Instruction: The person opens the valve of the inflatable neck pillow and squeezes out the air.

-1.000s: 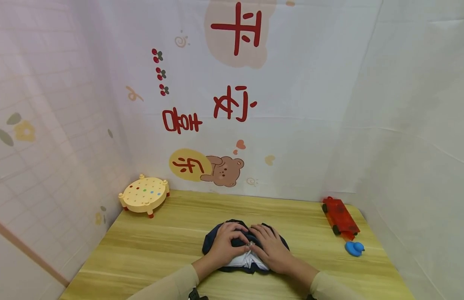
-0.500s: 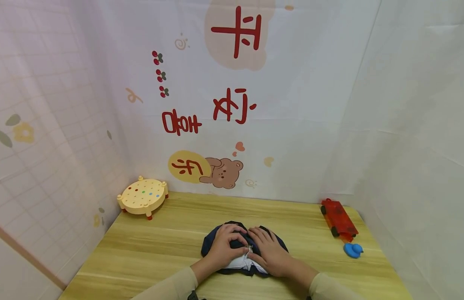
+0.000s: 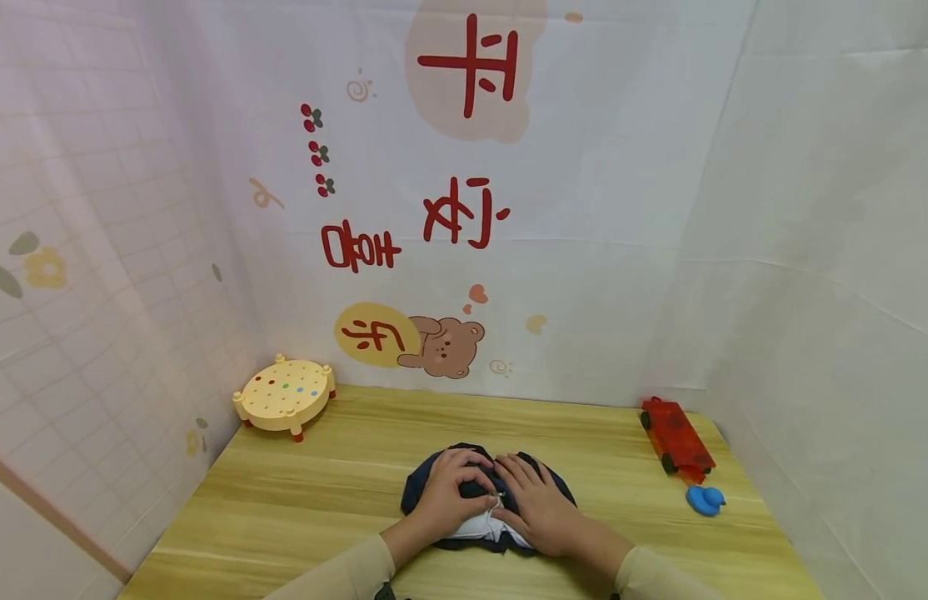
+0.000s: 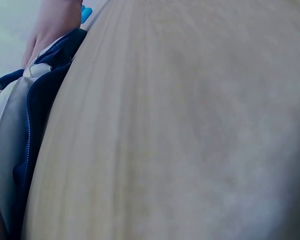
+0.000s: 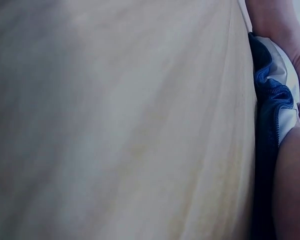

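Observation:
A bunched cloth item, navy with a white panel, lies on the wooden table under both hands; its exact kind does not show. My left hand bends over its left half, thumb and forefinger meeting at a small shiny metal piece in the middle. Over the right half, my right hand holds the fabric, thumb close to the same spot. In the left wrist view, a navy stitched edge borders the pale panel. The right wrist view shows puckered navy cloth beside the hands. The palms hide much of the cloth.
On the wooden table, a round cream pegboard stand occupies the back left corner. A translucent red toy car and a blue toy duck are at the right. Printed white curtains enclose the back and sides.
The right thumb has shifted slightly down and away from the metal piece. Both hands otherwise stay on the cloth, and the head view has tilted a little.

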